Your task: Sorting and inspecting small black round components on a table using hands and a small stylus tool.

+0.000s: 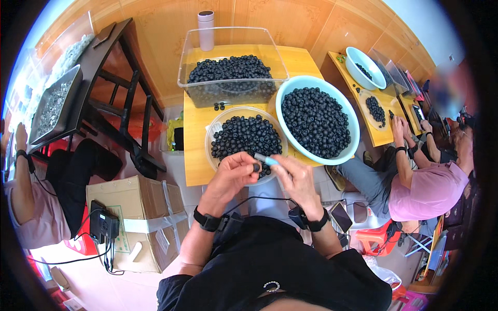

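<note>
Between the fingertips of my left hand (pixel 232 178) is pinched a small black bead-like piece (pixel 256 167). My right hand (pixel 298 182) grips a slim tool (pixel 266 159) with a light blue handle and a grey tip, and the tip points toward that piece; whether they touch I cannot tell. Both hands hover over the near edge of a round shallow tray (pixel 211 153) spread with black pieces (pixel 248 136). Right of it stands a light blue basin (pixel 354 139) heaped with more of them. Behind the tray, a clear plastic box (pixel 233 33) holds another heap.
A lilac bottle (pixel 206 31) stands behind the box on the yellow table (pixel 196 168). On the floor at left sits a taped cardboard box (pixel 124 194) with a black device (pixel 104 224) and cables on it. People work at tables on both sides; a second basin (pixel 381 78) stands right.
</note>
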The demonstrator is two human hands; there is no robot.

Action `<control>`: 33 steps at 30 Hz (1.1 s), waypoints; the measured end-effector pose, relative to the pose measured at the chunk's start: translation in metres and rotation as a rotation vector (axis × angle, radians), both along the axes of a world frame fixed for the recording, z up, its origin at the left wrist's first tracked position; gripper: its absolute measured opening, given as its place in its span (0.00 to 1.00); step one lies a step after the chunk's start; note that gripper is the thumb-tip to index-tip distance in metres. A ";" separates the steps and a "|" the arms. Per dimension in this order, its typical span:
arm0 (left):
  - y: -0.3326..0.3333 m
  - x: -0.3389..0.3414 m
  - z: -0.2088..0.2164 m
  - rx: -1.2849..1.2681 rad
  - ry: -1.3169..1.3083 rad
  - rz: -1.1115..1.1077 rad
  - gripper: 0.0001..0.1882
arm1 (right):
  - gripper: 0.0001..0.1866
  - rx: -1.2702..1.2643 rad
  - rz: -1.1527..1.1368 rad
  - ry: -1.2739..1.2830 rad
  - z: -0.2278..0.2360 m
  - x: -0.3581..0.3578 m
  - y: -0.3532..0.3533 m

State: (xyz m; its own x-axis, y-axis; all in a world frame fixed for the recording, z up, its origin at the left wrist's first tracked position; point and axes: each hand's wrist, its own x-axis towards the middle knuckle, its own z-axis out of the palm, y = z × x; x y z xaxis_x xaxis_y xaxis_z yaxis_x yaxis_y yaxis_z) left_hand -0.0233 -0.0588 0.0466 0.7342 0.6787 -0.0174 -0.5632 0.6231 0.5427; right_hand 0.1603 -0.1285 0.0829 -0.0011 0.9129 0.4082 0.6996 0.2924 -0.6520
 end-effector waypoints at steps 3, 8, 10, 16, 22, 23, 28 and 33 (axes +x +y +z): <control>-0.003 -0.002 0.011 0.023 -0.045 -0.062 0.05 | 0.10 0.026 -0.179 -0.009 -0.021 0.020 0.009; 0.000 -0.002 0.004 -0.010 0.032 -0.011 0.06 | 0.12 -0.104 -0.116 0.241 -0.003 0.007 0.003; 0.000 -0.001 0.005 -0.024 0.044 -0.018 0.06 | 0.13 -0.137 -0.047 0.343 0.007 -0.001 0.002; -0.004 0.001 0.005 -0.021 0.126 -0.012 0.09 | 0.10 -0.307 0.106 0.451 0.023 -0.018 0.001; -0.004 -0.002 -0.002 -0.001 0.123 -0.107 0.10 | 0.05 -0.443 0.138 0.796 0.009 -0.019 0.000; -0.004 -0.002 -0.003 0.011 0.126 -0.135 0.10 | 0.05 -0.477 0.145 0.786 0.008 -0.018 -0.001; -0.007 0.004 -0.009 -0.027 0.124 -0.105 0.09 | 0.06 -0.468 0.116 0.808 0.011 -0.019 -0.007; -0.013 0.011 -0.006 -0.069 0.157 -0.130 0.07 | 0.06 -0.479 0.110 0.936 0.006 -0.011 -0.011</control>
State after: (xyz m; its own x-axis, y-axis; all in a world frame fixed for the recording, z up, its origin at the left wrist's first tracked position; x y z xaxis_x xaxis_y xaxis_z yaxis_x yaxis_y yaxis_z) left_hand -0.0120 -0.0715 0.0408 0.8000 0.5719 -0.1814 -0.3878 0.7236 0.5711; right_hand 0.1493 -0.1395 0.0890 0.0356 0.9928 -0.1140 -0.1567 -0.1071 -0.9818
